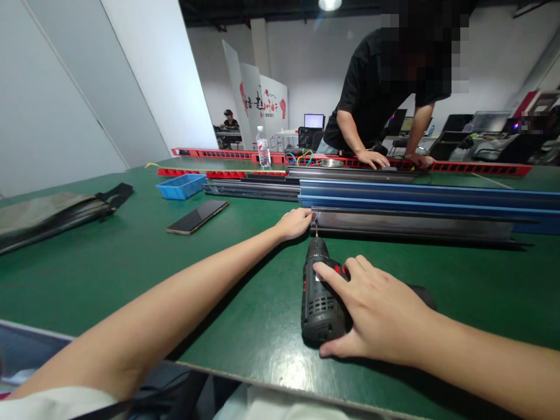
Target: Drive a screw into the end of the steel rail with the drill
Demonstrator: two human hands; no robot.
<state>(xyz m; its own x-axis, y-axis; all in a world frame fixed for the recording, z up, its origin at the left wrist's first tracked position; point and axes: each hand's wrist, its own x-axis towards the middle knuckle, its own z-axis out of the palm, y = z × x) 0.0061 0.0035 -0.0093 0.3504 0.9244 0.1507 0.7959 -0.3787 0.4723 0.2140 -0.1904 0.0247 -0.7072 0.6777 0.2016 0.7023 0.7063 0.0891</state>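
Observation:
My right hand (380,303) is wrapped round a black cordless drill (324,297) lying on its side at the table's front, its bit pointing away from me. The bit's tip meets the left end of a long dark metal profile (411,224), or stands just in front of it. At that same end, my left hand (296,223) grips the profile with its fingers closed; the fingertips are partly hidden. Directly behind it lie long blue profiles (415,195). The drill's handle is mostly covered by my right hand.
Left of the profiles are a phone (198,217), a blue plastic tray (181,186) and a grey bag (52,216). A water bottle (263,147) stands near long red rails (481,168). Across the green table (245,274), a person in black (371,76) leans with both hands down.

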